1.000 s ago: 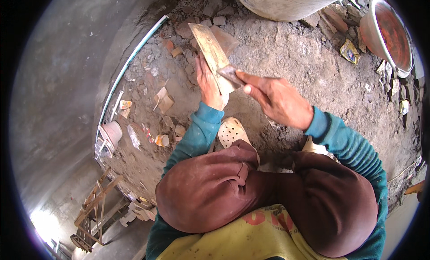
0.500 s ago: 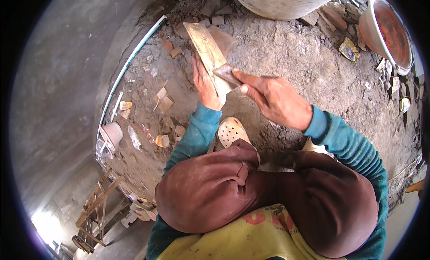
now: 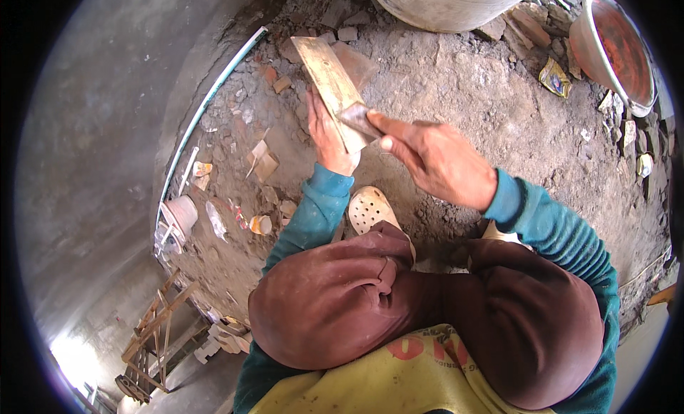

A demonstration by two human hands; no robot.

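Note:
A long flat wooden board [image 3: 324,68], pale and worn, lies tilted across my left hand [image 3: 329,140]. That hand grips it from below and along its left side; the palm and part of the fingers are hidden under the board. In my right hand [image 3: 452,164] is a small flat scraper [image 3: 358,118] with a dull metal-looking blade, its edge resting on the near part of the board. The index finger stretches along the scraper, and the thumb is near it. How the remaining fingers hold it is hidden.
Rough dirt ground [image 3: 456,86] spreads around my light clog [image 3: 370,209]. A pipe [image 3: 206,100] runs along the grey wall [image 3: 100,129]. A pale bucket [image 3: 182,214] lies at left, a large basin [image 3: 598,50] at far right, a wooden sawhorse-like frame [image 3: 153,328] at lower left.
The scraper has shifted slightly up and left along the board and its blade has tilted. Board and left hand stay nearly in place.

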